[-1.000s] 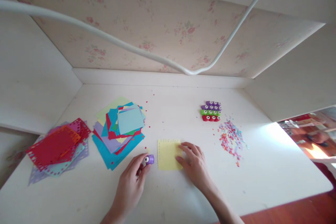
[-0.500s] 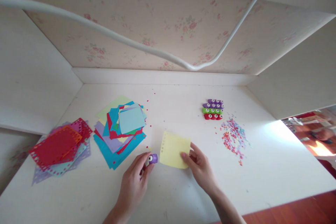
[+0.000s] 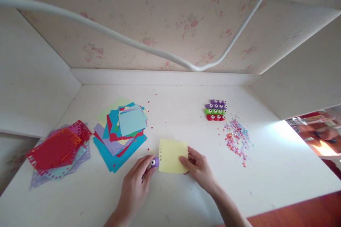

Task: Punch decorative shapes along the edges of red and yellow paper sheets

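Observation:
My left hand (image 3: pixel 139 175) is closed around a small purple craft punch (image 3: pixel 155 162), which has a round white-and-black button like an eye. Between thumb and fingers, my right hand (image 3: pixel 198 165) pinches the right side of a yellow paper square (image 3: pixel 173 156). A column of punched holes runs down the paper's left edge. That edge is right beside the punch's front; whether it sits in the slot I cannot tell. Left of my hands lies a pile of coloured paper sheets (image 3: pixel 133 122), a pale blue one on top.
Sheets with punched borders (image 3: pixel 55 150) lie stacked at the far left. Rows of purple, green and red punches (image 3: pixel 216 110) stand at the back right, near a scatter of confetti bits (image 3: pixel 237 138). A white cable (image 3: pixel 160 54) hangs across the view above the table.
My right hand has brought the yellow paper left and slightly nearer to me, turning it straighter, so its punched edge is now close against the punch. My left hand has barely moved.

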Available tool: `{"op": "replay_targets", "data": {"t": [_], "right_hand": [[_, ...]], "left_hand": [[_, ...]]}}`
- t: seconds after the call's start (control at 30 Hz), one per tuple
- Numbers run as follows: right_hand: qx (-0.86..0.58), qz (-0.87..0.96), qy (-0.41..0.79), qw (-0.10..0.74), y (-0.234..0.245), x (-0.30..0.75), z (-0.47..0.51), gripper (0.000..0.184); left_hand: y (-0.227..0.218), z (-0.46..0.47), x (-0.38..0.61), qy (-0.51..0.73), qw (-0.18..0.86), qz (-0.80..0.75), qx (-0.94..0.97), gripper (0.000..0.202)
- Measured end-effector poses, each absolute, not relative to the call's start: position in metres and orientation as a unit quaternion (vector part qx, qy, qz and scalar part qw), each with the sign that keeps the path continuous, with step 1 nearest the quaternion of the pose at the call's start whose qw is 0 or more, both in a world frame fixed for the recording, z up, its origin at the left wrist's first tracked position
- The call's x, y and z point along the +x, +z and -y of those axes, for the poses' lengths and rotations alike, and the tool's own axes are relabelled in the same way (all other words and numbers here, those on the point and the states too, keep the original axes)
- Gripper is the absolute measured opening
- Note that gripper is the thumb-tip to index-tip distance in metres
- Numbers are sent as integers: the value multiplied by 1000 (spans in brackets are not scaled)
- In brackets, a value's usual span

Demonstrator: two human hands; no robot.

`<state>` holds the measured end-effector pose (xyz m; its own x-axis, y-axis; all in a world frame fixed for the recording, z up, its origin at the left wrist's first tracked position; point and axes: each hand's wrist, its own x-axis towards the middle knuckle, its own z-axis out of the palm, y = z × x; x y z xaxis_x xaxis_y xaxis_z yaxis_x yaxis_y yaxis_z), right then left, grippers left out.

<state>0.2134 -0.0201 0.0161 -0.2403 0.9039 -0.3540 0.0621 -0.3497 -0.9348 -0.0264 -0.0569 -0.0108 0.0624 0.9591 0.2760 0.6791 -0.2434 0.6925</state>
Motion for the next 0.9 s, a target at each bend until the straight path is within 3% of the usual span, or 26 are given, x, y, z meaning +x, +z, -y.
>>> {"op": "replay_targets", "data": {"t": [0.43, 0.53, 0.7, 0.9], "right_hand": [[-540, 513, 605, 282, 19, 213, 17, 49], [-589, 577, 497, 272, 13, 212, 21, 49], [-578, 737, 212, 280, 10, 218, 30, 53], [-490, 844, 116, 185, 10, 212, 30, 41]], "left_hand": [[-16, 56, -24, 328, 125, -541, 764, 29], [-17, 59, -24, 314, 117, -548, 766, 32], [-16, 65, -24, 307, 124, -567, 754, 32], [-9, 65, -24, 305, 166, -557, 754, 27]]}}
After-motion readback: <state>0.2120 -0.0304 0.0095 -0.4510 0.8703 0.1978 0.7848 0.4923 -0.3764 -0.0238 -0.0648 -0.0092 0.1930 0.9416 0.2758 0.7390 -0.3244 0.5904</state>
